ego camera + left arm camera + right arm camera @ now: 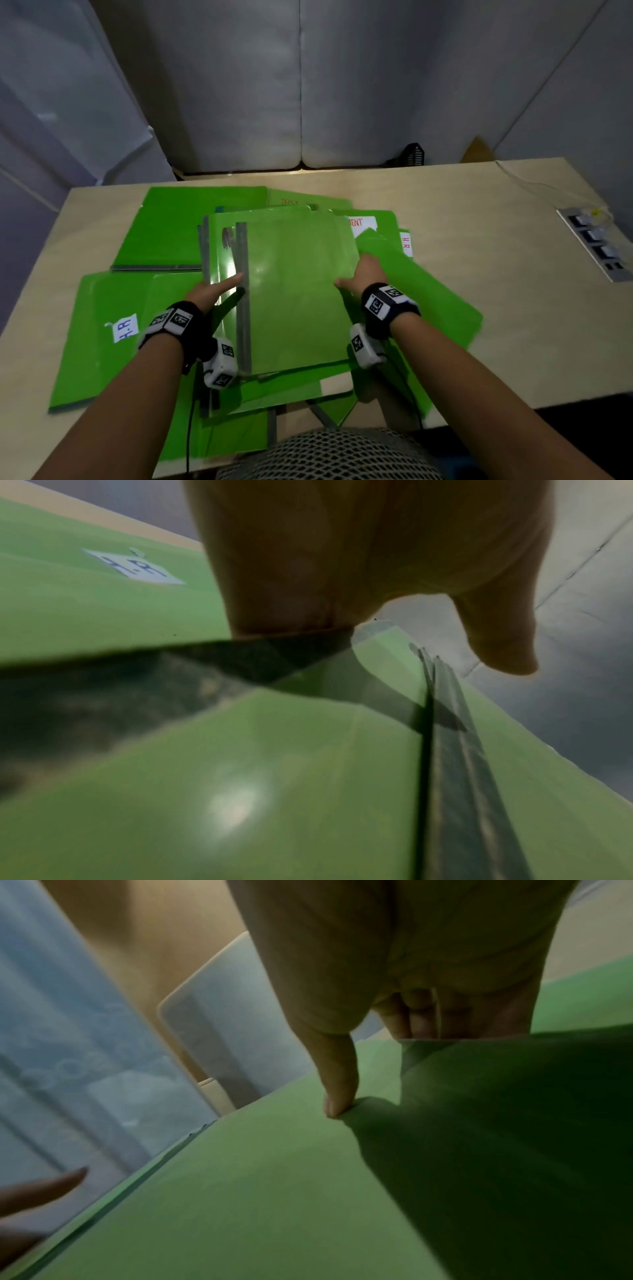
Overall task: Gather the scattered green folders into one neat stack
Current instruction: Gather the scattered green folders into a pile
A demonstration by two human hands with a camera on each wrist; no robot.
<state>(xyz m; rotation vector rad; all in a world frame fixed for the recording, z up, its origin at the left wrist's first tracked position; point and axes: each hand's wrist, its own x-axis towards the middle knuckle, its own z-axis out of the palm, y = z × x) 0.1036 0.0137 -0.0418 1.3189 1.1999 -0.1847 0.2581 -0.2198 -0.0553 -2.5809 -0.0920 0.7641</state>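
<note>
A pile of green folders (298, 294) is spread over the middle of a pale wooden table (479, 240), the sheets overlapping at different angles. The top folder (301, 291), glossy and with a grey spine strip (242, 298) along its left edge, is held between both hands. Its left edge is gripped by the left hand (212, 291): the thumb is laid across the spine strip, while the fingers are tucked under the edge and hidden (so their curl cannot be judged). Its right edge is gripped by the right hand (363, 274); in the right wrist view the thumb (337, 1085) is pressed down on the cover and the fingers (421, 1015) are folded under the edge.

A folder with a white label reading "H.R" (125, 328) is seen lying at the near left, partly under the pile. Another folder (191, 226) lies at the far left, and one with a red-lettered white label (363, 224) shows at the far right. A power strip (596, 243) is set into the table at the right edge. Grey padded panels (308, 85) stand behind the table.
</note>
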